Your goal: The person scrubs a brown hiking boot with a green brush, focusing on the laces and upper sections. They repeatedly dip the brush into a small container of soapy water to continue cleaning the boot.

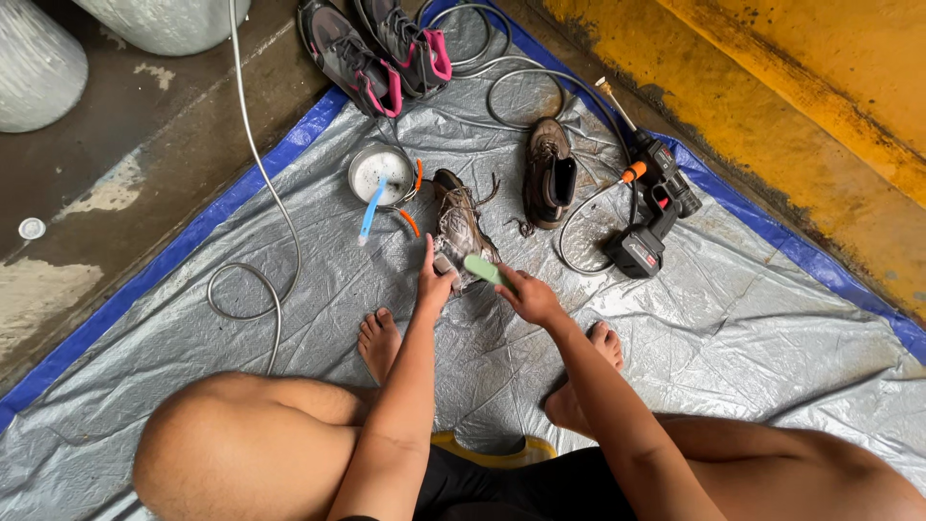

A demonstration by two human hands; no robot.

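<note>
A muddy brown shoe (459,224) lies on the grey tarp (318,289) in front of my bare feet. My left hand (433,281) grips its near end and steadies it. My right hand (528,296) holds a green brush (485,270) pressed against the shoe's heel side. A second brown shoe (549,174) lies a little farther away to the right, its opening facing up.
A small metal bowl (382,174) of soapy water holds a blue brush (371,210) at the left. A cordless pressure washer gun (654,205) with hose (258,232) lies at the right. Two grey-and-pink sneakers (376,50) sit at the tarp's far edge. A yellow wall (801,87) runs along the right.
</note>
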